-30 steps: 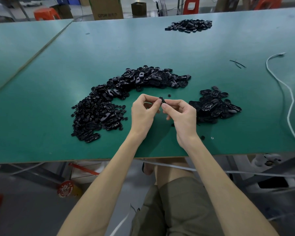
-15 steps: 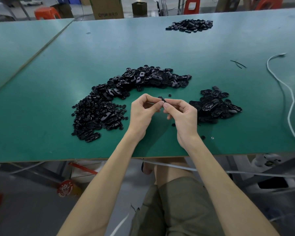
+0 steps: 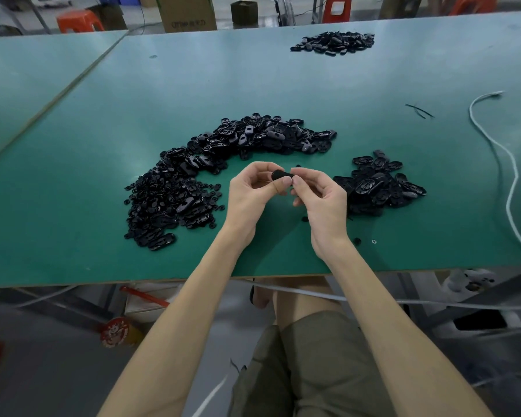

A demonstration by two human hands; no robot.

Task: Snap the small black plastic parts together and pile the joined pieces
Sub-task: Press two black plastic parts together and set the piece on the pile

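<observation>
Both hands meet over the green table (image 3: 283,85), pinching one small oval black part (image 3: 282,175) between them. My left hand (image 3: 250,200) holds its left end with thumb and fingertips. My right hand (image 3: 321,203) pinches its right end. A long curved heap of loose black parts (image 3: 217,164) lies behind and to the left of my hands. A smaller pile of black pieces (image 3: 379,185) sits just right of my right hand.
A third heap of black parts (image 3: 334,43) lies at the far side. A white cable (image 3: 506,164) runs down the right of the table. Stray small pieces (image 3: 357,240) lie near the front edge. Cardboard boxes and orange stools stand beyond the table.
The black part has turned and now shows more of its oval length between my fingertips. My hands stay in about the same place.
</observation>
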